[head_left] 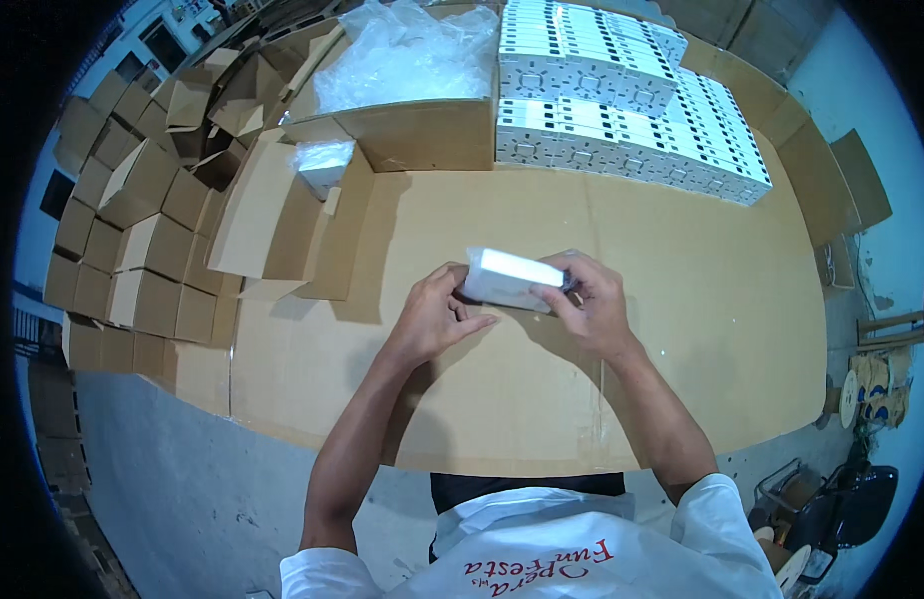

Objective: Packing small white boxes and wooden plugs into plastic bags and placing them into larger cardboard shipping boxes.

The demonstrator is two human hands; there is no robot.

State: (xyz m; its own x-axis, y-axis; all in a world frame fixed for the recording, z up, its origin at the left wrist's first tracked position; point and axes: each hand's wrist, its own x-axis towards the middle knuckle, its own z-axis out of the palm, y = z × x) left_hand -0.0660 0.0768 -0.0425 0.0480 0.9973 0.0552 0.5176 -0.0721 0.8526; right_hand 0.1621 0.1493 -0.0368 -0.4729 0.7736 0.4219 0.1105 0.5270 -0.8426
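Note:
A small white box in a clear plastic wrap is held above the cardboard-covered table, roughly level. My right hand pinches its right end, thumb in front and fingers over the top. At the left end, the curled fingers of my left hand press against the wrap, while its thumb points right, just below the box. What those curled fingers grip behind the end is partly hidden. Left of my hands an open brown carton lies with its flaps spread, a wrapped white box at its far end.
A large carton full of clear plastic bags stands at the back. Beside it rise stacked white boxes with dark markings. Many brown cartons are piled at the left. A black chair stands at the lower right.

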